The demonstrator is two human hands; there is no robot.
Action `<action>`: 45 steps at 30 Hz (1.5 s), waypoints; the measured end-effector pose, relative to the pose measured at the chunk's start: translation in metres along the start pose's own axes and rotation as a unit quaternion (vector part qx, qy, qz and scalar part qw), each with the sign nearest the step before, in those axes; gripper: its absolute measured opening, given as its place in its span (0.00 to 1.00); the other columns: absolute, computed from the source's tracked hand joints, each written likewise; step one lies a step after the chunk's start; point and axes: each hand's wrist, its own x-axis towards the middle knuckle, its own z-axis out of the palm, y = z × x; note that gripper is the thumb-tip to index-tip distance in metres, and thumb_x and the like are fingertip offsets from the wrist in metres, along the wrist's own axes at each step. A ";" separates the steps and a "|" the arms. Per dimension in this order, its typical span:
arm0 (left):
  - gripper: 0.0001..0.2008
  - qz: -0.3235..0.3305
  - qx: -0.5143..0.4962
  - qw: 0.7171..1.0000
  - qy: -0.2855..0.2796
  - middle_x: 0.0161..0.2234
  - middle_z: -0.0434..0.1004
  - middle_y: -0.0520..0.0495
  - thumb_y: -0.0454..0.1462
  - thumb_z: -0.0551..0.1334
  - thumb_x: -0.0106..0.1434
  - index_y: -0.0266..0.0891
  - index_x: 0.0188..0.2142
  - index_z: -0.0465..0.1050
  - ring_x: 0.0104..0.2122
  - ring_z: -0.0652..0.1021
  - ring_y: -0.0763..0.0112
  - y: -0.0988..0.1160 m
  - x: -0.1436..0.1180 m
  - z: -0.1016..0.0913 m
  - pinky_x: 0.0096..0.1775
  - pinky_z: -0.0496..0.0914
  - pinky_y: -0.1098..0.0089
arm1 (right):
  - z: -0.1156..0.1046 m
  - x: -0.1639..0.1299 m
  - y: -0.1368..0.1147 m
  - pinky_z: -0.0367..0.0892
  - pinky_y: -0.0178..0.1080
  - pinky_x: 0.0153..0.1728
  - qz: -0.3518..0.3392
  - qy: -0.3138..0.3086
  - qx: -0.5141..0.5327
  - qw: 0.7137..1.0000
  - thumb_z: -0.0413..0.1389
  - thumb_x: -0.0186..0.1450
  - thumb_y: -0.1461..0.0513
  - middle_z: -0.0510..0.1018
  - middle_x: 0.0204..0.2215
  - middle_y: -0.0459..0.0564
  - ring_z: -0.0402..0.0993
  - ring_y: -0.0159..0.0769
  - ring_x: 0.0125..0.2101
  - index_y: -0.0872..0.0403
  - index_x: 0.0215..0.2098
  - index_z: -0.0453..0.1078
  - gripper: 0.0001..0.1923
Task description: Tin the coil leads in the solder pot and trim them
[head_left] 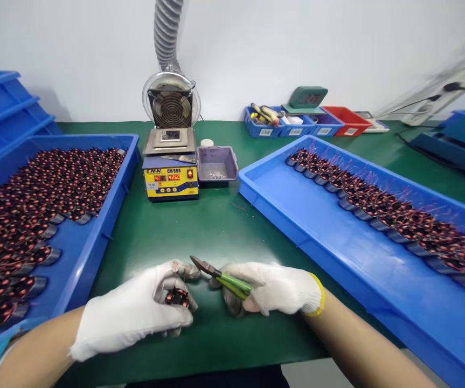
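In a white glove, my left hand [151,302] is closed around a small motor stator [177,297], black with copper windings facing up. My right hand [268,288], in a white glove with a yellow cuff, grips the green handles of cutting pliers [232,281]. The dark jaws of the pliers point left, near my left fingertips and apart from the stator. A blue tray [90,258] on the left holds a great many similar stators. Another blue tray [317,215] on the right holds rows of stators with thin wires standing up along its far side.
A yellow and blue solder pot [171,180] with a fan and duct [168,32] stands at the back. Beside it sits a grey bin [217,161]. Small blue bins [264,130], a red bin [347,121] and a green clock [308,98] line the wall. Wire scraps lie mid-table.
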 end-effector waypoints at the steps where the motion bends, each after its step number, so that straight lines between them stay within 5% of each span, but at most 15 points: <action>1: 0.30 -0.004 0.008 1.000 -0.006 0.34 0.71 0.53 0.33 0.62 0.53 0.41 0.55 0.57 0.26 0.70 0.76 0.001 0.000 0.000 0.31 0.67 0.70 | 0.000 -0.001 -0.002 0.62 0.34 0.26 0.015 -0.001 -0.007 1.000 0.53 0.50 0.59 0.73 0.35 0.52 0.68 0.34 0.31 0.59 0.48 0.63 0.27; 11: 0.28 -0.046 0.078 0.996 -0.008 0.34 0.74 0.53 0.33 0.62 0.52 0.41 0.54 0.62 0.28 0.73 0.73 0.006 -0.003 0.002 0.33 0.69 0.71 | 0.001 -0.005 -0.013 0.61 0.30 0.24 0.112 -0.009 -0.086 0.990 0.54 0.49 0.65 0.72 0.32 0.46 0.66 0.29 0.25 0.55 0.38 0.64 0.16; 26: 0.29 -0.024 0.074 0.997 -0.017 0.37 0.74 0.51 0.35 0.62 0.54 0.42 0.55 0.61 0.30 0.73 0.73 0.000 -0.001 0.000 0.34 0.69 0.70 | 0.001 -0.004 -0.010 0.56 0.28 0.22 0.107 0.006 -0.141 0.984 0.53 0.56 0.63 0.73 0.29 0.44 0.65 0.25 0.23 0.55 0.49 0.65 0.22; 33: 0.33 -0.073 0.073 0.994 -0.035 0.33 0.73 0.53 0.34 0.63 0.50 0.44 0.56 0.58 0.26 0.73 0.72 -0.006 -0.001 -0.001 0.28 0.69 0.71 | 0.002 -0.006 -0.014 0.57 0.28 0.23 0.109 0.032 -0.166 0.980 0.52 0.57 0.62 0.72 0.25 0.43 0.65 0.27 0.24 0.55 0.38 0.67 0.11; 38: 0.26 -0.110 0.120 0.984 -0.071 0.29 0.72 0.53 0.35 0.64 0.47 0.44 0.48 0.67 0.22 0.72 0.72 -0.006 -0.004 0.000 0.24 0.67 0.74 | 0.004 -0.009 -0.020 0.57 0.29 0.24 0.127 0.022 -0.221 0.967 0.54 0.54 0.61 0.74 0.28 0.43 0.67 0.29 0.26 0.52 0.44 0.69 0.17; 45: 0.28 -0.106 0.140 0.980 -0.092 0.31 0.73 0.52 0.36 0.63 0.48 0.45 0.51 0.66 0.24 0.73 0.71 -0.003 -0.003 -0.003 0.24 0.67 0.74 | 0.005 -0.010 -0.021 0.58 0.31 0.25 0.141 0.001 -0.266 0.954 0.55 0.54 0.59 0.76 0.29 0.43 0.68 0.31 0.27 0.50 0.46 0.69 0.20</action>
